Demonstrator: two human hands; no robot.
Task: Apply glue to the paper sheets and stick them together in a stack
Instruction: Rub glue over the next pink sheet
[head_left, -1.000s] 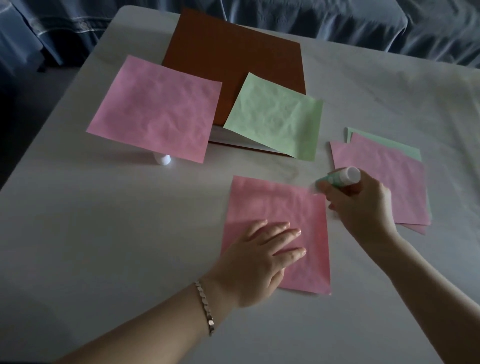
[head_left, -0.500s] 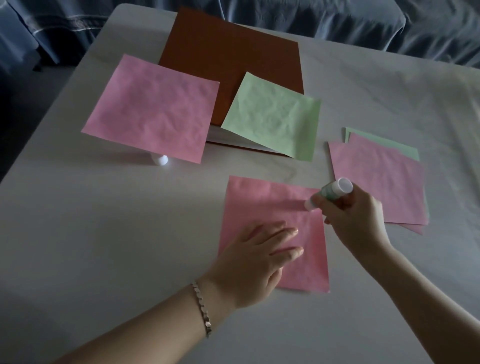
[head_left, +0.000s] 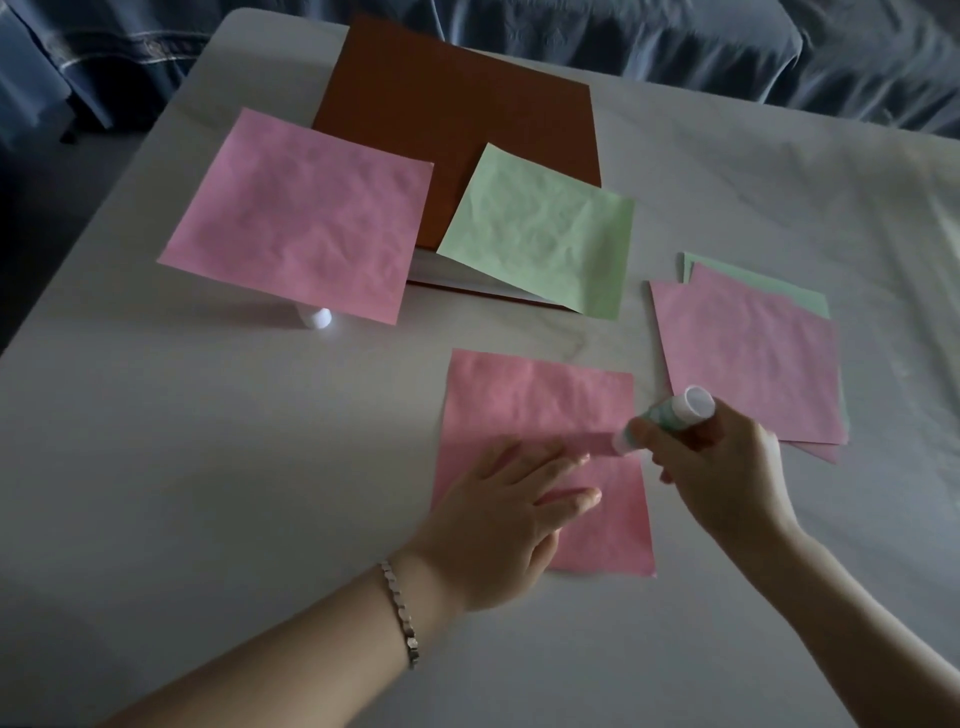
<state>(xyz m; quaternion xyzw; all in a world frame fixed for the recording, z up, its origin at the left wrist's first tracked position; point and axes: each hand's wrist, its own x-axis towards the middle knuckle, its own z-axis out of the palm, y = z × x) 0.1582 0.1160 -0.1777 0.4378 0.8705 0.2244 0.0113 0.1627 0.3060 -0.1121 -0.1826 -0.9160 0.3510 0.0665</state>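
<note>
Flat on the grey-white counter (head_left: 208, 467), near the middle: a salmon-pink square paper sheet (head_left: 540, 410), lightly creased. Pressed down at its near-left part by the left hand (head_left: 514, 514) – palm down, fingers straight and a little spread, holding nothing. Thin silver chain bracelet (head_left: 400, 613) around that wrist.

At the sheet's right edge, about halfway along: a pale green and white glue stick (head_left: 670, 421), tilted, lower tip touching the paper, white end pointing up and to the right. Gripped by the right hand (head_left: 722, 467), fingers and thumb curled round the tube.

Just right of the sheet, not quite touching: a loose pile of pink and green paper squares (head_left: 748, 358), pink on top, green corner showing at the far side.

Farther off, a brown rectangular folder (head_left: 457, 119) lying flat, white edges showing along its near side. Overlapping its near-right corner, a crumpled light green paper square (head_left: 540, 234); overlapping its left side, a larger crumpled pink paper square (head_left: 306, 218). Poking out from under that pink square's near edge – a small white rounded cap (head_left: 315, 318).

Beyond the counter, folds of dark blue cloth (head_left: 675, 36).
</note>
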